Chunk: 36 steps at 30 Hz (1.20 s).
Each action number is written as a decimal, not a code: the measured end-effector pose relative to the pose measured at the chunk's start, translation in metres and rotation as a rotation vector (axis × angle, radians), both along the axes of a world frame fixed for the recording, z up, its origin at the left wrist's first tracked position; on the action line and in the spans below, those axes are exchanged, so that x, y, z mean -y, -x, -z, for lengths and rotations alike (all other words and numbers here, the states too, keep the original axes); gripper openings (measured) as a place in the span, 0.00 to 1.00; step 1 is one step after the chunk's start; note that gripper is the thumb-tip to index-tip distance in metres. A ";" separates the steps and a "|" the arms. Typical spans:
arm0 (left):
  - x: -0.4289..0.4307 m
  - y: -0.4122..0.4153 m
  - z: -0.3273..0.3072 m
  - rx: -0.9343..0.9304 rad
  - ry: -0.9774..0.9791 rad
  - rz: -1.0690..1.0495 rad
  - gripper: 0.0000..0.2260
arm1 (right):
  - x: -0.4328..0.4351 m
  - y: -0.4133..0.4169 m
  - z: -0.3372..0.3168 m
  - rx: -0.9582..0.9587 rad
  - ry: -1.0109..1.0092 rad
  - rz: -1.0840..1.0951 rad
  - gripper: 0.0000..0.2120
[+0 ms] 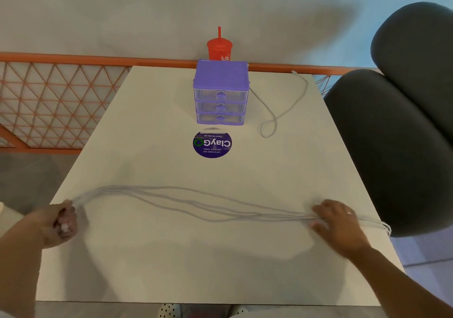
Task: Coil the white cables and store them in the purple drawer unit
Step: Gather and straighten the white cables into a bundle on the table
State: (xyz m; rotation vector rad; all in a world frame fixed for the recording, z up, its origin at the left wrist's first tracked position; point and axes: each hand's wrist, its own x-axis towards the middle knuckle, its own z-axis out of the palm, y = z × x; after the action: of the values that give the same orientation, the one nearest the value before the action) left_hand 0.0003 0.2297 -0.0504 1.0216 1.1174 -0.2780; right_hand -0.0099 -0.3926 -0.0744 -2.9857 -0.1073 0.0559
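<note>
Thin white cable bundle stretched across lower frame, left hand fisted round one end, right hand flat, pressing other end.

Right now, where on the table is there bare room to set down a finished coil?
Bare: the table left of the purple drawer unit, and the band between the round sticker and the stretched white cable; also the near strip in front of that cable. Crowded: right of the unit, where a loose cable loops.
</note>
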 end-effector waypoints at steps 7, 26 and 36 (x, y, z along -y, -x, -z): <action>0.021 -0.021 -0.020 0.300 0.376 -0.545 0.16 | -0.036 -0.009 0.006 0.177 0.074 -0.186 0.06; 0.024 -0.038 -0.033 0.275 0.138 -0.359 0.18 | 0.004 -0.014 -0.026 -0.323 0.088 0.267 0.06; -0.025 -0.048 -0.009 0.116 -0.490 0.321 0.18 | -0.005 -0.016 -0.042 -0.499 0.038 0.448 0.16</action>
State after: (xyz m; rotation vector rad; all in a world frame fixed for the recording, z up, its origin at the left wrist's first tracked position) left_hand 0.0484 0.2544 -0.0415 1.6382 0.9316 -0.1992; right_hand 0.0057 -0.3872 -0.0323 -2.8498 0.6163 0.7400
